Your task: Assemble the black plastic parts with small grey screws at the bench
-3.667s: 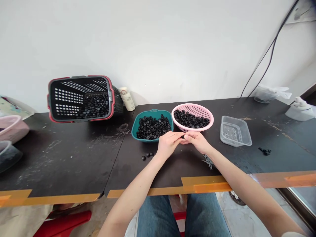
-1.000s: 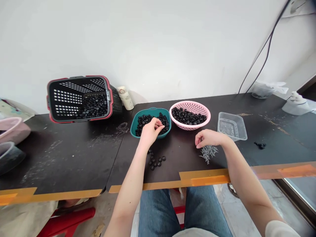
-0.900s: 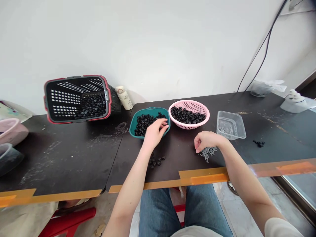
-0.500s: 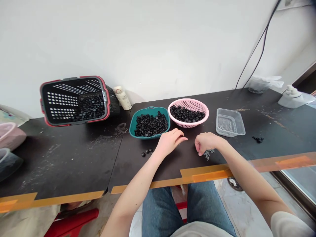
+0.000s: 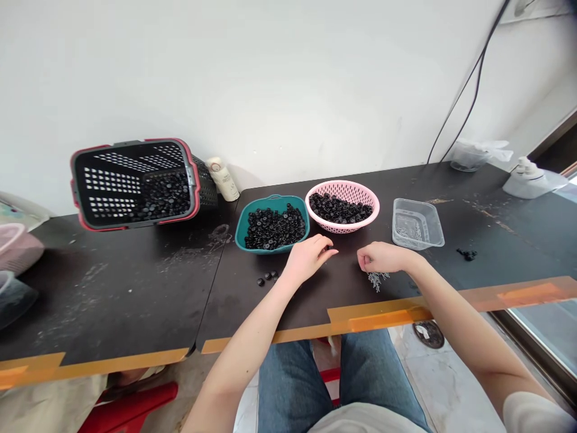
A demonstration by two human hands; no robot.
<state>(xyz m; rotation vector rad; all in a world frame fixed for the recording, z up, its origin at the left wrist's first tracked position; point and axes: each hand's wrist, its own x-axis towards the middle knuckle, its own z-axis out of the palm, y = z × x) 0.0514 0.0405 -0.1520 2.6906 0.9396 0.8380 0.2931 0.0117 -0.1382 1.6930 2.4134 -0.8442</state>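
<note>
My left hand (image 5: 307, 259) hovers just in front of the teal bowl (image 5: 242, 227) of small black round parts, its fingertips pinched on one small black part. My right hand (image 5: 379, 257) is curled shut a short way to the right, above a small heap of thin grey metal pins (image 5: 377, 279); what its fingers hold is hidden. A pink perforated bowl (image 5: 371, 213) of black parts stands behind the two hands. A few loose black parts (image 5: 267, 277) lie on the black table (image 5: 135, 288) left of my left wrist.
A clear plastic tray (image 5: 417, 223) with some pins sits right of the pink bowl. A tipped black-and-red basket (image 5: 135, 182) holding black parts lies at the back left, a small white bottle (image 5: 222, 178) beside it. More tubs sit at the far left edge; orange tape lines the table's front edge.
My left hand left the teal bowl and came toward the middle with a black part. My right hand stayed curled over the pin heap. The view shifted slightly.
</note>
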